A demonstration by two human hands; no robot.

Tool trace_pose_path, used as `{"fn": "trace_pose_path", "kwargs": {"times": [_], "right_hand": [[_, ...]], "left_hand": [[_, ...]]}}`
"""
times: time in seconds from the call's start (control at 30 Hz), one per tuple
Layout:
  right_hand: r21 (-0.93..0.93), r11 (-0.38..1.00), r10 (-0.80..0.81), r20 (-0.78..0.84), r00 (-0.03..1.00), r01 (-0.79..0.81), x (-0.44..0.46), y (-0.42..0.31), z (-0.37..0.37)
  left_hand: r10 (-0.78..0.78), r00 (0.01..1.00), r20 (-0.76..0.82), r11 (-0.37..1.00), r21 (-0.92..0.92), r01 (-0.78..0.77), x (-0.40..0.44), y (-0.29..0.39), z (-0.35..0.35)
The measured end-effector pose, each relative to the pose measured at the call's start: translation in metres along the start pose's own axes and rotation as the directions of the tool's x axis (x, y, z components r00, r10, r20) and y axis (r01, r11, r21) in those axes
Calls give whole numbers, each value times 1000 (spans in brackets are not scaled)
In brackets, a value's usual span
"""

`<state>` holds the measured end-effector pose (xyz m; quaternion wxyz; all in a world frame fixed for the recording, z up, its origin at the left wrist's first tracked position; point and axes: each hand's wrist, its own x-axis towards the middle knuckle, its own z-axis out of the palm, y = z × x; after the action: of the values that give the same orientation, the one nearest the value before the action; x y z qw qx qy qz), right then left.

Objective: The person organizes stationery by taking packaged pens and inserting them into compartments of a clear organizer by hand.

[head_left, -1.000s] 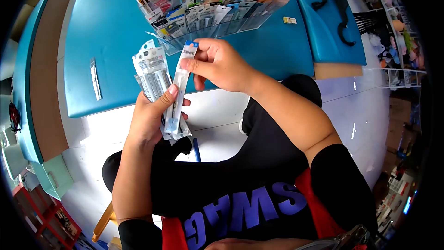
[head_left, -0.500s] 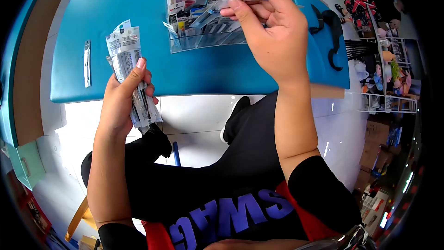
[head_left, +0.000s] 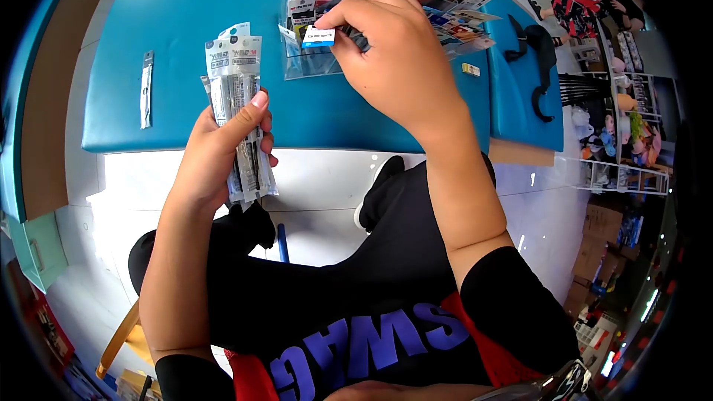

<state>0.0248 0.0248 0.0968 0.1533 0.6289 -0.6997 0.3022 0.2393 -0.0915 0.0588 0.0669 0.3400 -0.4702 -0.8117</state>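
My left hand (head_left: 223,145) is closed around a bundle of slim clear packets (head_left: 236,82) that look like pen refills, held upright at the table's front edge. Between the thumb and fingers of my right hand (head_left: 394,56) is a small white-and-blue block (head_left: 319,36) with dark lettering; whether it is an eraser or a little box I cannot tell. That hand is over a clear plastic organizer (head_left: 301,67), hiding part of it. Cards and packets stand in the organizer's compartments.
A single slim packet (head_left: 147,89) lies on the blue table (head_left: 186,0) at the left. To the organizer's right are a small yellow-and-white item (head_left: 471,69) and a black strap (head_left: 546,67). Shelving with goods (head_left: 631,119) and a person (head_left: 587,11) are farther right.
A clear packet was in my right hand; now it pinches the white-and-blue block, lower and farther left. My left hand with its bundle appears slightly farther right. The camera view has shifted a little.
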Motion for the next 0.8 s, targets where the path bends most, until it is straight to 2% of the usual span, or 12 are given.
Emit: {"fn": "trace_pose_path", "kwargs": {"times": [0.07,0.17,0.27,0.37,0.5,0.57,0.63,0.73,0.8], "right_hand": [[-80,996,-46,-27,999,44,-4,3,6],[-252,968,19,69,997,-1,-7,-2,3],[-312,950,24,136,990,20,-11,-3,4],[-366,929,-10,109,994,49,-15,-2,8],[-182,982,-62,-43,997,53,0,-27,-16],[51,991,118,72,990,-122,-5,-42,-15],[228,922,270,204,941,-313,-6,-52,-10],[423,694,382,470,796,-582,-5,-51,-4],[541,642,352,423,835,-544,-9,-43,4]], "left_hand": [[2,1000,10,1000,5,-2,0,-1,0],[9,999,33,1000,4,-9,-1,-2,0],[9,998,62,1000,-4,-9,-2,-3,-1],[28,995,99,1000,-2,-28,-3,-3,0],[77,988,132,996,-46,-72,-6,-5,1],[107,978,178,993,-75,-95,-5,-8,-2],[133,956,261,990,-87,-114,-1,-15,-9],[172,922,346,982,-140,-131,-2,-18,-8],[149,940,309,986,-116,-118,-2,-17,-8]]}}
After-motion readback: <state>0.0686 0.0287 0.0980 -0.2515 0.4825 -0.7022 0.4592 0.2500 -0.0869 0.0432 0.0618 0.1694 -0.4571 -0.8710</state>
